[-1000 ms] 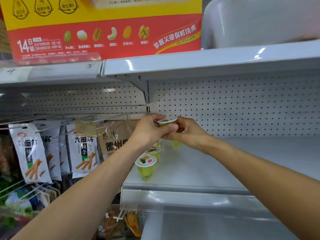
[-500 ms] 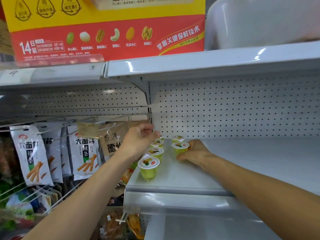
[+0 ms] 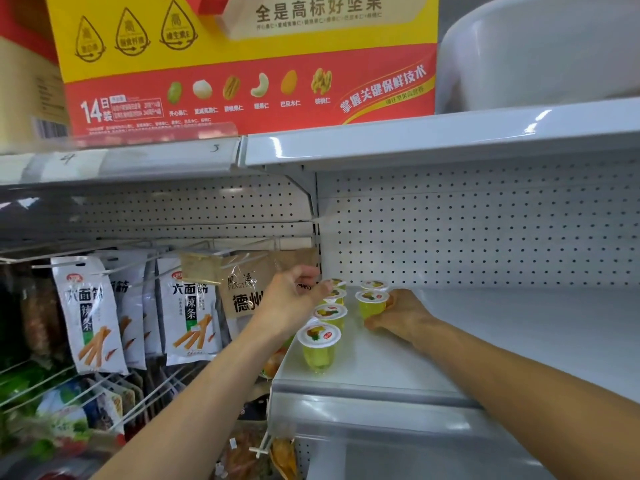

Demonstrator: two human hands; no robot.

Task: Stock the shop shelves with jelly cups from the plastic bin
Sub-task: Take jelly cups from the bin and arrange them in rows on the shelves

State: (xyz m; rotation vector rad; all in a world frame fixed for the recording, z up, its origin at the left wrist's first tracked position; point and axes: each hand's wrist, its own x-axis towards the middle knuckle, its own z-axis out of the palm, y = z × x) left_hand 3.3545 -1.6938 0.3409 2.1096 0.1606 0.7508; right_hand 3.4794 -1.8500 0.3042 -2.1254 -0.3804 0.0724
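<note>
My right hand (image 3: 398, 317) wraps a jelly cup (image 3: 372, 303), fingers curled round its right side and low at the base. The cup is upright with its foil lid up, and its bottom looks to be on the shelf (image 3: 485, 341). The hold is low and from the side, I judge so the cup seats flat without tipping and the lid stays readable.

It sits just in front of the back cup (image 3: 373, 285), which is close to the pegboard (image 3: 485, 230). That makes a second row of two, filled back to front. Just beside it on the left is the left row (image 3: 330, 315), four cups in a line, with the front cup (image 3: 318, 348) near the shelf edge.

My left hand (image 3: 294, 299) hovers at the far end of that row, back to the camera and fingers loosely curled. The palm is hidden, so I cannot tell whether it holds anything. Probably it is there to steady the row against a knock.

The plastic bin (image 3: 536, 53) is on the shelf above at upper right, and its contents are not visible from here. A nut box (image 3: 242, 64) stands to its left. Snack bags (image 3: 86, 313) hang on hooks in the bay to the left.

The shelf to the right is mostly bare, so stocking looks early. Next is likely to let go and reach up for more.
</note>
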